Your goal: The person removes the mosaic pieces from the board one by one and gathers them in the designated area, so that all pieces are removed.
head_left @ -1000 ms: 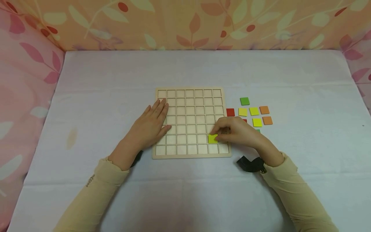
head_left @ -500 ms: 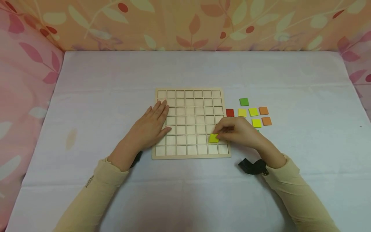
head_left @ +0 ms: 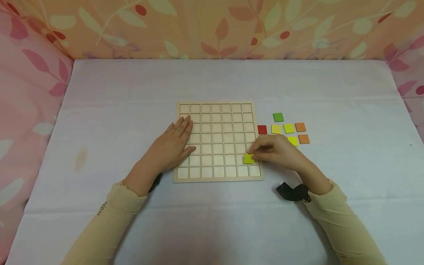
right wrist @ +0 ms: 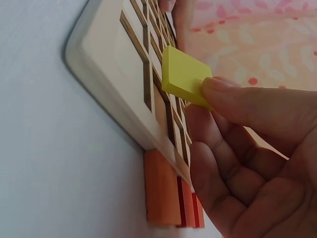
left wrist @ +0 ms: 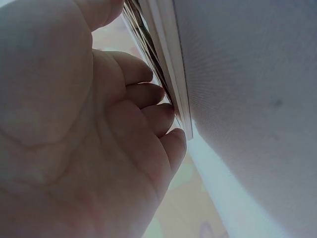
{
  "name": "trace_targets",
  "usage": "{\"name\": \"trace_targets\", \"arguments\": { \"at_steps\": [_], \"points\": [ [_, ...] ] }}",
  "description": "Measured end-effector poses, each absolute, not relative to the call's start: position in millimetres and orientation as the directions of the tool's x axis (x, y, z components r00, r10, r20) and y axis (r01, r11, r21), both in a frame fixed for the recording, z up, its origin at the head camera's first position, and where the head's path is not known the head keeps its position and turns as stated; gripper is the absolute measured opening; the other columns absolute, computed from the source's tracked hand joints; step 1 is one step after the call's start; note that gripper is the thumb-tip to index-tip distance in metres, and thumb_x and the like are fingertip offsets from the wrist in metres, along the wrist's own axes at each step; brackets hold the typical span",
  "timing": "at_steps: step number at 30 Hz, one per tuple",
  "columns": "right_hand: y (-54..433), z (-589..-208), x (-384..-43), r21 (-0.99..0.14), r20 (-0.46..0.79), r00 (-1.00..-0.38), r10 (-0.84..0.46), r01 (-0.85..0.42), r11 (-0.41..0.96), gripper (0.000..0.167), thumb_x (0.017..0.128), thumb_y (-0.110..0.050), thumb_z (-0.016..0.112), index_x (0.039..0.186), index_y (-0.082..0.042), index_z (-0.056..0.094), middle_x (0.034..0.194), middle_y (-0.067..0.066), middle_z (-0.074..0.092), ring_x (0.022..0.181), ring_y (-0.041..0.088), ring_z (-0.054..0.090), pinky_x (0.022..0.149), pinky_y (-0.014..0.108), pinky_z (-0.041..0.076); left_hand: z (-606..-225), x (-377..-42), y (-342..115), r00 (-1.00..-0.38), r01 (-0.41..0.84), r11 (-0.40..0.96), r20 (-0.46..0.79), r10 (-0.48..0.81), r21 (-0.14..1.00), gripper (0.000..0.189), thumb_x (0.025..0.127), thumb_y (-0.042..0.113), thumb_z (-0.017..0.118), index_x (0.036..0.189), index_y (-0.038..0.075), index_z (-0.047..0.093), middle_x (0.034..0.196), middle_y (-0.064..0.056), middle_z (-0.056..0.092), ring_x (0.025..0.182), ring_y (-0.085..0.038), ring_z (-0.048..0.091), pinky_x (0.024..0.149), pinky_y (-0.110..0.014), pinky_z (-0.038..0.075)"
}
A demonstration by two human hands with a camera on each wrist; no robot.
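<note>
A light wooden grid board (head_left: 217,179) lies on the white-covered table. My left hand (head_left: 170,141) rests on the board's left side with its fingers extended; in the left wrist view its fingertips (left wrist: 161,116) meet the board's edge. A thin square yellow tile (head_left: 248,159) is pinched between thumb and fingers of my right hand (head_left: 278,151). In the right wrist view the yellow tile (right wrist: 185,74) is tilted and held off the grid. From the head, it is over the lower right cells, and my right hand covers some cells of the right column.
Right of the board lie a green tile (head_left: 278,117), a red tile (head_left: 262,129), several yellow tiles (head_left: 289,128) and two orange tiles (head_left: 300,127). An orange tile (right wrist: 161,188) sits against the board's edge in the right wrist view. Patterned curtains (head_left: 212,29) border the table.
My right hand has moved slightly right with the yellow tile, which has shifted toward the board's right column. The left hand stays in place on the board.
</note>
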State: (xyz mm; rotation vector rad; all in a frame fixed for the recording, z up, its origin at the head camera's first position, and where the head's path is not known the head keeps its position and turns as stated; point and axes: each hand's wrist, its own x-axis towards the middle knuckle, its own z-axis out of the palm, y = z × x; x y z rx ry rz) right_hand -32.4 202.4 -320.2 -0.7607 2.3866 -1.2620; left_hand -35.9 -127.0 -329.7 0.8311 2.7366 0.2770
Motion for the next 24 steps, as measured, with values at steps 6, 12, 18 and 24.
{"name": "trace_targets", "arguments": {
  "at_steps": [6, 12, 18, 24],
  "points": [
    [209.1, -318.2, -31.2, -0.838, -0.062, -0.818, -0.572, -0.269, 0.475, 0.016, 0.078, 0.002, 0.074, 0.088, -0.011, 0.073, 0.088, -0.003, 0.067, 0.079, 0.011, 0.059, 0.067, 0.021, 0.052, -330.3, -35.6, -127.6, -0.800, 0.512, 0.819, -0.202, 0.565, 0.261, 0.070, 0.100, 0.036, 0.042, 0.148, -0.006, 0.012, 0.156, -0.019, 0.003, 0.143, -0.030, 0.001, 0.114, -0.046, 0.011],
    [216.8, -315.0, -32.2, -0.812, -0.069, -0.831, -0.552, -0.275, 0.514, 0.019, 0.079, 0.002, 0.073, 0.089, -0.014, 0.073, 0.091, -0.005, 0.067, 0.086, 0.009, 0.058, 0.070, 0.018, 0.049, -330.4, -34.8, -127.4, -0.799, 0.510, 0.814, -0.198, 0.568, 0.279, 0.071, 0.100, 0.036, 0.043, 0.147, -0.007, 0.012, 0.156, -0.020, 0.003, 0.143, -0.031, 0.000, 0.114, -0.045, 0.011],
    [222.5, -314.3, -34.3, -0.805, -0.062, -0.824, -0.564, -0.293, 0.516, 0.021, 0.079, 0.005, 0.072, 0.089, -0.013, 0.073, 0.091, -0.005, 0.067, 0.085, 0.011, 0.057, 0.071, 0.019, 0.049, -330.9, -34.0, -126.7, -0.799, 0.492, 0.818, -0.218, 0.560, 0.297, 0.073, 0.100, 0.036, 0.043, 0.148, -0.007, 0.008, 0.156, -0.019, -0.001, 0.143, -0.031, -0.003, 0.114, -0.047, 0.012],
    [228.7, -313.9, -33.1, -0.815, -0.097, -0.824, -0.559, -0.256, 0.520, 0.017, 0.080, 0.004, 0.071, 0.087, -0.012, 0.073, 0.089, -0.003, 0.066, 0.081, 0.011, 0.056, 0.065, 0.021, 0.050, -330.9, -34.6, -126.1, -0.796, 0.491, 0.819, -0.230, 0.560, 0.297, 0.074, 0.100, 0.037, 0.043, 0.148, -0.006, 0.006, 0.156, -0.018, -0.004, 0.143, -0.030, -0.005, 0.114, -0.047, 0.011]
  ]
}}
